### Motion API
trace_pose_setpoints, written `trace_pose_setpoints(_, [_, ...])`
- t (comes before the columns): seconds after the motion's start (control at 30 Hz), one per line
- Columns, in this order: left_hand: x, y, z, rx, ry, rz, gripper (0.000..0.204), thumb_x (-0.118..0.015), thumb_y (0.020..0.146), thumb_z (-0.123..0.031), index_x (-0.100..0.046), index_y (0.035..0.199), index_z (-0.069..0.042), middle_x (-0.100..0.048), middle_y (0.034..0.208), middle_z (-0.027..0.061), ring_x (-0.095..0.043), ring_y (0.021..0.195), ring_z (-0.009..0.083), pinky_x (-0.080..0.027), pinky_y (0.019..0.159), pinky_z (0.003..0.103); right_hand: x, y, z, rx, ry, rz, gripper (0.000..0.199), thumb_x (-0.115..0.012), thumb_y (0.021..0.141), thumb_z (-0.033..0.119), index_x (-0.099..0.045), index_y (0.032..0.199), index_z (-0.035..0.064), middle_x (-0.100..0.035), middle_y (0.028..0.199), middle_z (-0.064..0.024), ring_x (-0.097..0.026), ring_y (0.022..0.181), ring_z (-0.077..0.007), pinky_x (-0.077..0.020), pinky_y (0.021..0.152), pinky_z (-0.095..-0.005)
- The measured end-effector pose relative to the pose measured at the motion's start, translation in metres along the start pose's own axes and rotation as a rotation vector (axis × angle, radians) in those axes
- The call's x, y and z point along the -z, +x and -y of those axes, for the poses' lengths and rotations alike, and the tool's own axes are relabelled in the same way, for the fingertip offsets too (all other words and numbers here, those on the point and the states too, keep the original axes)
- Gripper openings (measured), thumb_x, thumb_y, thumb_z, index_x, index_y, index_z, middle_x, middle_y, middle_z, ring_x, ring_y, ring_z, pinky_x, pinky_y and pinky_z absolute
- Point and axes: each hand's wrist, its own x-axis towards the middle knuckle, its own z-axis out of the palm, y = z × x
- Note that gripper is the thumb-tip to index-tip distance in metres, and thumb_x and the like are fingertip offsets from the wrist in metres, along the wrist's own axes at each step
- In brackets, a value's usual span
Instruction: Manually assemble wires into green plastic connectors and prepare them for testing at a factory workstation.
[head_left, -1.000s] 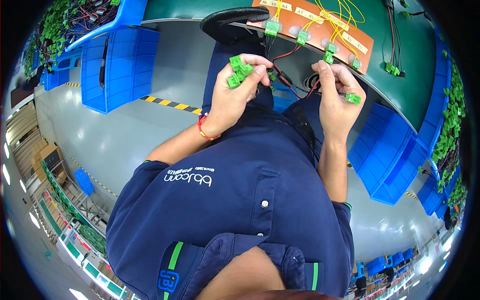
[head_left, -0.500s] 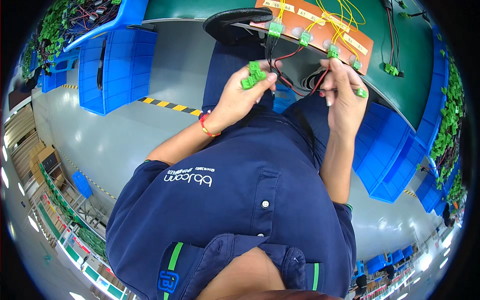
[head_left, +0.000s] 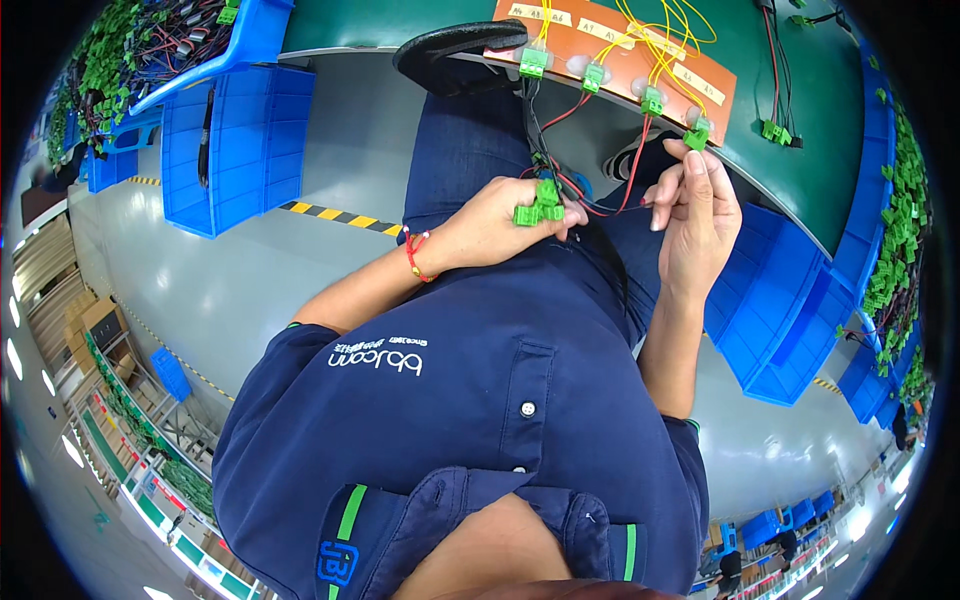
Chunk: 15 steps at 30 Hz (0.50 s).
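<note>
My left hand (head_left: 495,228) is closed around a bunch of small green plug connectors (head_left: 540,202) joined by red and black wires (head_left: 600,205). My right hand (head_left: 697,215) is raised beside it, fingers pinching the red wire that runs from the bunch. Its fingertips reach up near the rightmost green connector (head_left: 697,137) seated on an orange jig board (head_left: 620,40). Three more green connectors (head_left: 594,76) sit along that board's front edge, with yellow wires (head_left: 660,30) looping above them.
The orange board lies on a green workbench (head_left: 800,90). Blue bins (head_left: 235,140) stand on the grey floor at left and more blue bins (head_left: 780,300) under the bench at right. Bins of green connectors (head_left: 895,240) line the right rim.
My left hand has brought the green connectors lower and toward the right hand. My right hand has shifted up toward the board's rightmost connector, and the green connector it held is out of sight.
</note>
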Motion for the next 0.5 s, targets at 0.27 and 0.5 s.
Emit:
trace_pose_setpoints(0.27, [0.003,-0.002,-0.013,0.093,-0.131,0.293,0.021,-0.059,0.097,-0.018,-0.071,0.105,-0.003,-0.070,0.092,0.0062,-0.059,0.077,0.0106,-0.048,0.069,0.025,-0.002,-0.004,-0.007,-0.062,0.300,0.057,0.031,-0.044,0.103,0.019,-0.062,0.098,-0.0055,-0.043,0.053,0.0001,-0.034,0.043,-0.0062,-0.0404,0.051,-0.0249])
trace_pose_setpoints(0.5, [0.009,-0.002,-0.011,-0.020,-0.213,0.363,0.022,-0.060,0.096,-0.019,-0.071,0.101,0.000,-0.071,0.095,0.0084,-0.066,0.088,0.0152,-0.051,0.083,0.028,-0.004,-0.005,-0.005,-0.245,0.753,0.098,0.024,-0.039,0.103,0.018,-0.056,0.101,0.0016,-0.037,0.056,0.0071,-0.028,0.040,-0.0044,-0.0356,0.056,-0.0242])
